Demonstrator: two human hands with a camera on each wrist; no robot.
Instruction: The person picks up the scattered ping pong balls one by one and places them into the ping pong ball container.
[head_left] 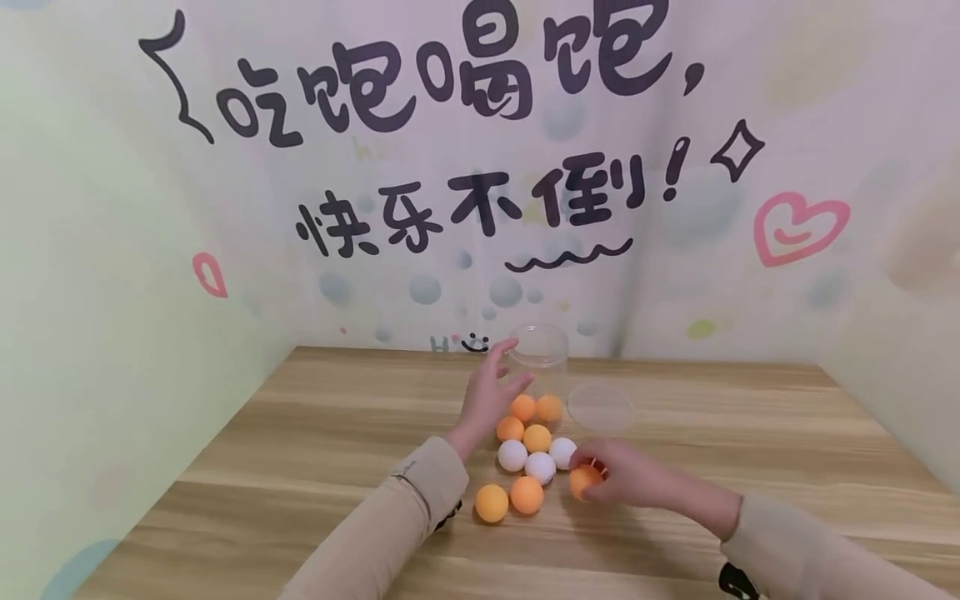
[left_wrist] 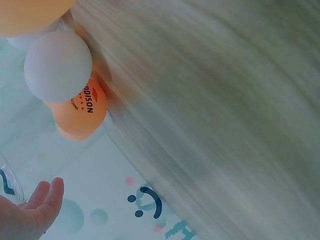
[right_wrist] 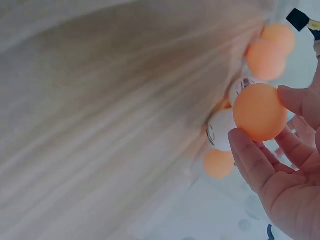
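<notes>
My right hand [head_left: 628, 473] pinches an orange ping-pong ball [head_left: 582, 482] between thumb and fingertips, low over the table's front half. In the right wrist view that orange ball [right_wrist: 260, 112] sits at the fingertips. My left hand [head_left: 489, 395] is beside a clear cylindrical jar [head_left: 550, 379], its fingers spread at the jar's left side. Two orange balls overlap the jar's lower part in the head view. Before the jar lie more orange balls [head_left: 537, 438] and three white balls [head_left: 513, 455]. Printed lettering shows on one orange ball [left_wrist: 82, 107] in the left wrist view.
A clear round lid [head_left: 600, 407] lies flat to the right of the jar. Two orange balls [head_left: 492, 503] sit nearest the front, by my left sleeve. The wooden table [head_left: 315, 417] ends at a printed cloth wall [head_left: 420, 292] behind the jar.
</notes>
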